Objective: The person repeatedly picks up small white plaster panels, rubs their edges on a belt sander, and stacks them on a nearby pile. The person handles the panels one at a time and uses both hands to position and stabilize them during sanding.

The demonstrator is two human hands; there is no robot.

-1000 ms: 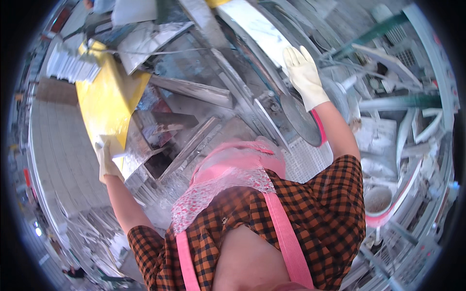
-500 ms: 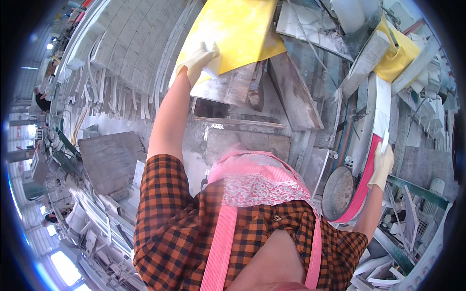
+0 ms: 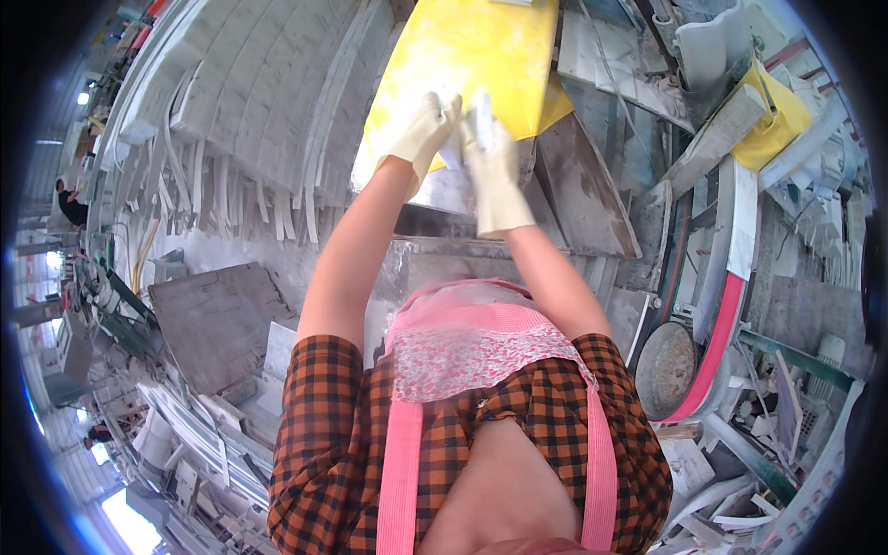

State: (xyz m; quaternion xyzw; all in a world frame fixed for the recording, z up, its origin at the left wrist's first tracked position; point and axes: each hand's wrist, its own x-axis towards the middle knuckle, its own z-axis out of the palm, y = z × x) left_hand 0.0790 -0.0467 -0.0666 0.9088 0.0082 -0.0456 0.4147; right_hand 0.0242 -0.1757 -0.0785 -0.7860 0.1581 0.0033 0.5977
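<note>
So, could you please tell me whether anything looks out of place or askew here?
Yes, mildly: to the right of the yellow sheet, a stained board slants away, its surface blotchy. At the lower right, pale scraps lie jumbled at various angles, unlike the strips stacked in rows at upper left.

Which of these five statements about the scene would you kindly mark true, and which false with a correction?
1. The left hand and right hand both wear pale gloves. True.
2. The right hand is empty. False: it holds a pale piece, blurred here.
3. The hands are close together at the near end of the yellow sheet. True.
4. The apron is plain green. False: it is pink, with a patterned band.
5. The round grey object is on the person's left. False: it is on the right.
</note>
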